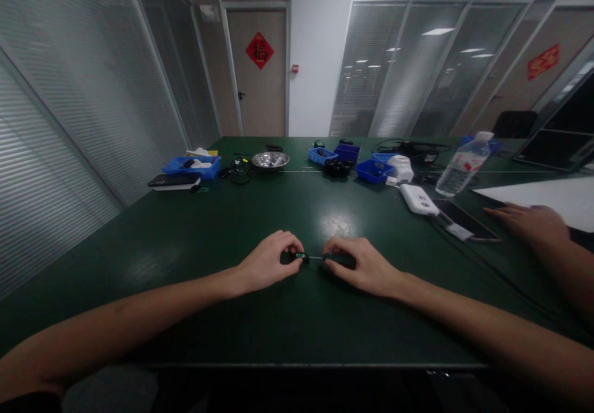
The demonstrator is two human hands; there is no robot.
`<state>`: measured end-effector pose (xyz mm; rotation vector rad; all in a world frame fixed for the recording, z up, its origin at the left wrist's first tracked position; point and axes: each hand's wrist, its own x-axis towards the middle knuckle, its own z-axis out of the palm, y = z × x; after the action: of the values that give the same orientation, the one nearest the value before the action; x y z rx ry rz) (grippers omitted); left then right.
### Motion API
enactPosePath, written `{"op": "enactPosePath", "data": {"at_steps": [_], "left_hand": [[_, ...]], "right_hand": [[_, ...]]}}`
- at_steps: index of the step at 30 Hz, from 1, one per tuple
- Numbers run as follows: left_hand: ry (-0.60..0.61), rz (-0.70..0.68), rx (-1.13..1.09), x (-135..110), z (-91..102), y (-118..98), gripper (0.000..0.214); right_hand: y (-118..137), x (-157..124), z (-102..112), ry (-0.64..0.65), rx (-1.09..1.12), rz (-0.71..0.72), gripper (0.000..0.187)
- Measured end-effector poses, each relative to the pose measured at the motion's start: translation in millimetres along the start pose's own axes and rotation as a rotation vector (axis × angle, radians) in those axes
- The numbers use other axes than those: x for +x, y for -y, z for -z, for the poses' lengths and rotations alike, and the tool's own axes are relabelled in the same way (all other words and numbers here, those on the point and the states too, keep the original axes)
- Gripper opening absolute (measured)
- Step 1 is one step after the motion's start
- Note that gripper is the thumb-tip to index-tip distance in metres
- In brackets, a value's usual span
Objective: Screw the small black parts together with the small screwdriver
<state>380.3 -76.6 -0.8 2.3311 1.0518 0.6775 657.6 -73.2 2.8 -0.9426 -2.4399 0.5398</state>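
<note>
My left hand (269,261) rests on the dark green table (185,246) with its fingers pinched on a small dark part with a green spot (301,256). A thin light wire or pin (315,257) runs from that part to my right hand (362,268). The right hand's fingers are curled and pinched on another small dark piece (330,256) at the wire's other end. Both hands sit close together near the table's front middle.
Another person's hand (529,221) lies flat at the right beside a phone (464,220) and a white power bank (418,200). At the back stand blue trays (192,166), a metal bowl (270,160), a water bottle (461,164) and cables.
</note>
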Motion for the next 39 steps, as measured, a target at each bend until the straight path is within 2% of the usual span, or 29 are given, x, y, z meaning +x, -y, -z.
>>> {"op": "enactPosePath", "data": {"at_steps": [8, 13, 20, 25, 31, 35, 39], "left_hand": [[0.022, -0.031, 0.004, -0.1, 1.8, 0.5, 0.016], [0.035, -0.047, -0.023, -0.8, 2.9, 1.6, 0.016], [0.104, -0.012, -0.156, 2.6, 6.6, 4.6, 0.014], [0.141, -0.043, -0.134, 4.7, 6.1, 8.1, 0.014], [0.13, -0.145, -0.1, -1.0, 3.6, 2.4, 0.016], [0.123, -0.142, -0.115, -1.3, 3.7, 1.9, 0.02], [0.15, -0.151, -0.137, 0.6, 5.1, 2.0, 0.016]], "right_hand": [[2.4, -0.2, -0.1, 0.021, -0.04, 0.026, 0.019], [0.5, -3.0, -2.1, 0.04, -0.089, 0.108, 0.021], [2.5, -7.9, -3.8, 0.059, -0.314, 0.232, 0.024], [7.2, -11.7, -6.1, 0.056, -0.459, 0.336, 0.026], [17.5, -11.7, -15.2, 0.083, -0.37, 0.266, 0.023], [21.2, -9.4, -17.9, 0.09, -0.308, 0.179, 0.021], [20.1, -9.7, -18.3, 0.082, -0.351, 0.213, 0.023]]}}
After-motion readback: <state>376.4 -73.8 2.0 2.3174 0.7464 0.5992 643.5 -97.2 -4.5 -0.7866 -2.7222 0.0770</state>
